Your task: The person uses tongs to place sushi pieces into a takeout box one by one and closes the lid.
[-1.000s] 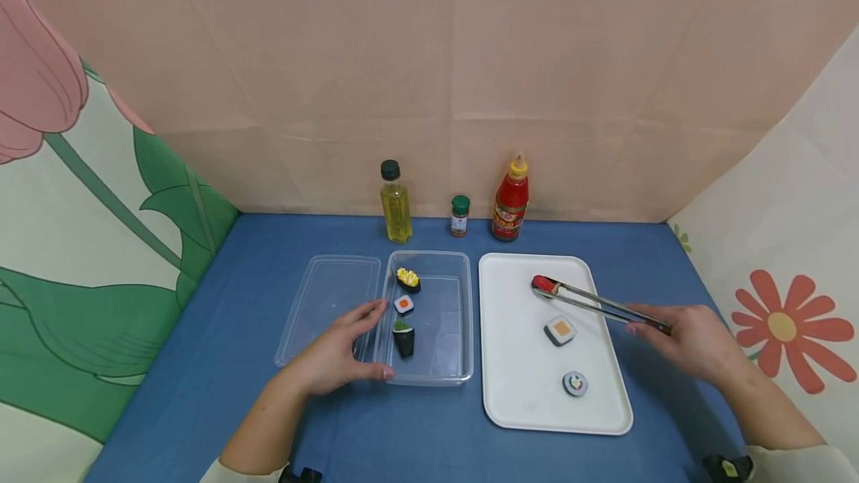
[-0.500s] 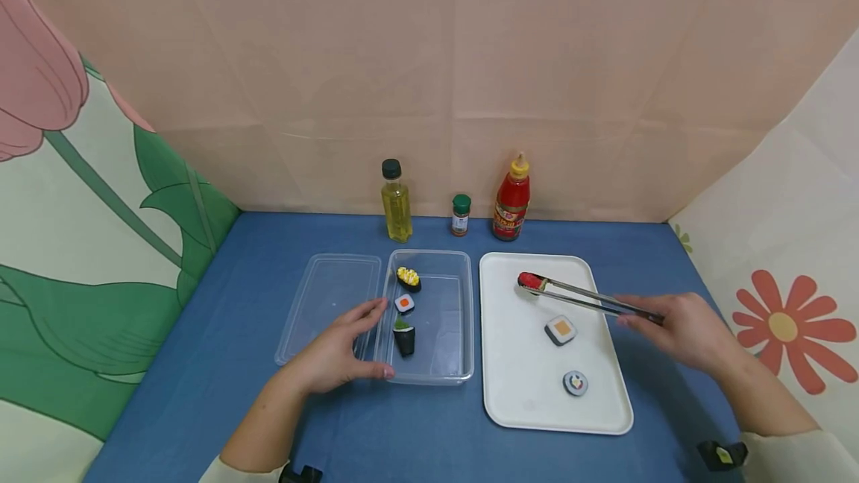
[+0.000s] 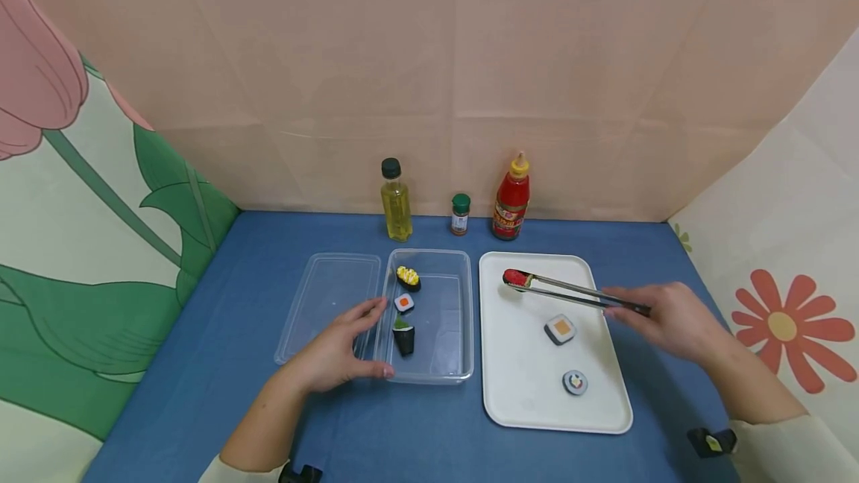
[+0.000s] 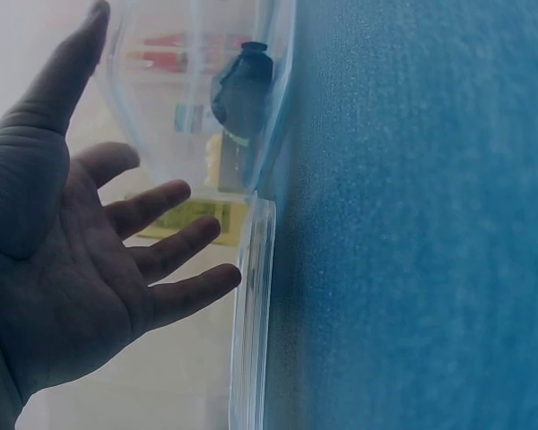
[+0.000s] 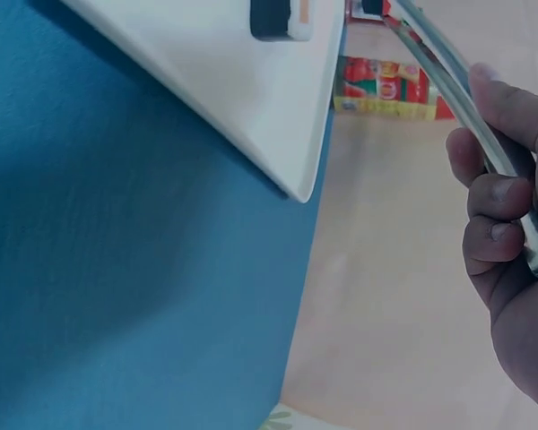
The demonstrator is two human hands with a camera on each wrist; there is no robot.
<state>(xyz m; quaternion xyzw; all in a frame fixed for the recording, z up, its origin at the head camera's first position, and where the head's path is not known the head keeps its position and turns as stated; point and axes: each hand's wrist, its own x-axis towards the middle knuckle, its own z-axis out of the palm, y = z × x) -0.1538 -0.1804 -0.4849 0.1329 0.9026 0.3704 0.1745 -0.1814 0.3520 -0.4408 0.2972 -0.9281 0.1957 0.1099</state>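
Note:
My right hand (image 3: pixel 667 317) grips metal tongs (image 3: pixel 573 291) from the right side, fingers curled round the handle in the right wrist view. Between the tongs' tips is a red-topped sushi piece (image 3: pixel 516 278), over the upper left of the white tray (image 3: pixel 517 386). A square roll (image 3: pixel 560 329) and a small round roll (image 3: pixel 575 383) lie on that tray. My left hand (image 3: pixel 335 352) is spread at the left side of the clear plastic container (image 3: pixel 443 377), fingers straight. In the container stand a yellow-topped piece (image 3: pixel 408 279), a small orange-centred roll (image 3: pixel 404 303) and a dark cone-shaped hand roll (image 3: pixel 404 338).
A clear lid (image 3: pixel 335 282) lies left of the container, partly behind the left hand. Along the back stand an oil bottle (image 3: pixel 397 203), a small green-capped jar (image 3: pixel 459 215) and a red sauce bottle (image 3: pixel 511 200). The blue cloth (image 3: pixel 403 438) meets a beige backdrop (image 3: pixel 429 80).
My right hand has moved left, carrying the tongs and the red-topped sushi piece toward the tray's left edge. The left hand has stayed in place.

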